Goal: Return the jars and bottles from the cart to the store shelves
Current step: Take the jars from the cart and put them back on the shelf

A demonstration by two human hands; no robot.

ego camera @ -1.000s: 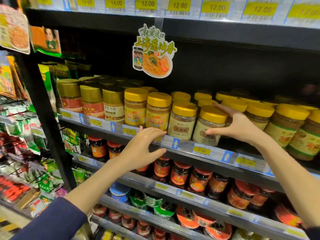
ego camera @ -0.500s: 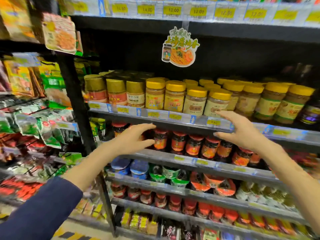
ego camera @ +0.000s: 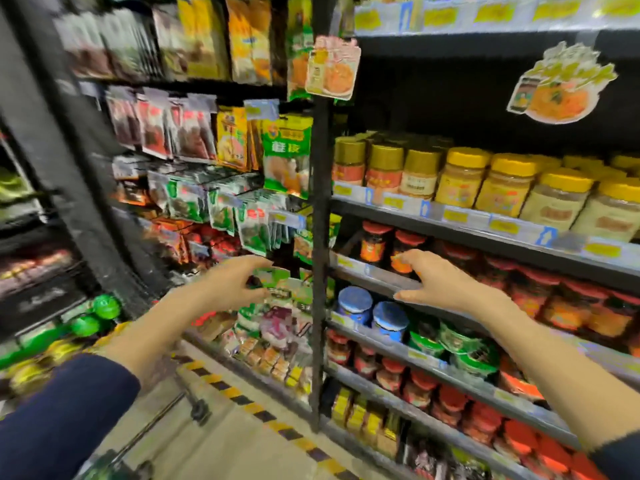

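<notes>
Both my hands hang in the air in front of the store shelves, empty, fingers spread. My left hand [ego camera: 232,284] is before the hanging packets left of the black upright. My right hand [ego camera: 440,280] is level with the red-lidded jars [ego camera: 375,242], short of the shelf edge [ego camera: 377,271]. Yellow-lidded jars [ego camera: 505,183] stand in a row on the shelf above. Blue-lidded jars [ego camera: 355,304] sit on the shelf below my right hand. The cart's wire rim [ego camera: 162,419] shows at the bottom left, with green-capped bottles [ego camera: 104,306] at the left edge. The view is blurred.
A black upright post [ego camera: 320,237] splits the jar shelves from racks of hanging green and red packets [ego camera: 249,226]. A yellow-black striped strip [ego camera: 242,400] runs along the floor. Price tags line every shelf edge.
The view has swung left and down. Both hands have drawn back from the yellow-lidded jars and dropped lower, away from the shelf. The cart and bottles have come into view.
</notes>
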